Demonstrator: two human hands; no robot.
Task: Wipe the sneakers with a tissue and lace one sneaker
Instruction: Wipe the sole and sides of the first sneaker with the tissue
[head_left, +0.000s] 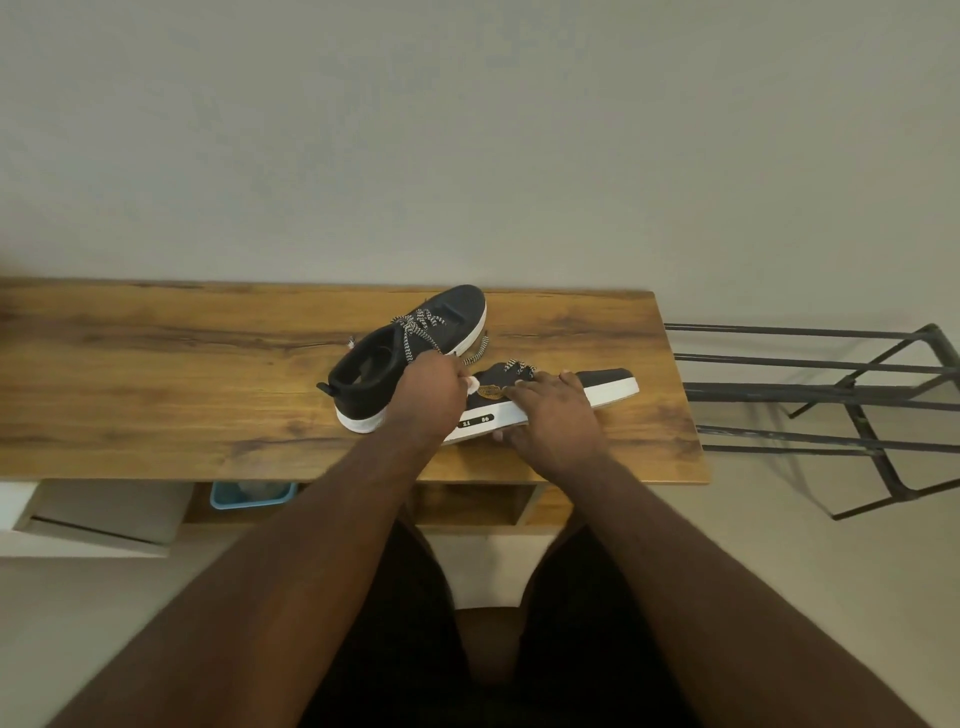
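Observation:
Two black sneakers with white soles lie on a wooden table (156, 374). The far sneaker (441, 317) stands upright, toe to the back right, with black-and-white laces. The near sneaker (608, 382) lies tipped on its side, toe to the right. My left hand (428, 395) is closed on a small white tissue (472, 384) pressed against the near sneaker's side by a gold emblem. My right hand (550, 415) grips the near sneaker over its middle, fingers on the upper and thumb under the sole.
A black metal rack (831, 395) stands to the right of the table. Under the table's front edge sit a blue basket (249, 496) and a white box (104, 514). A plain wall rises behind the table.

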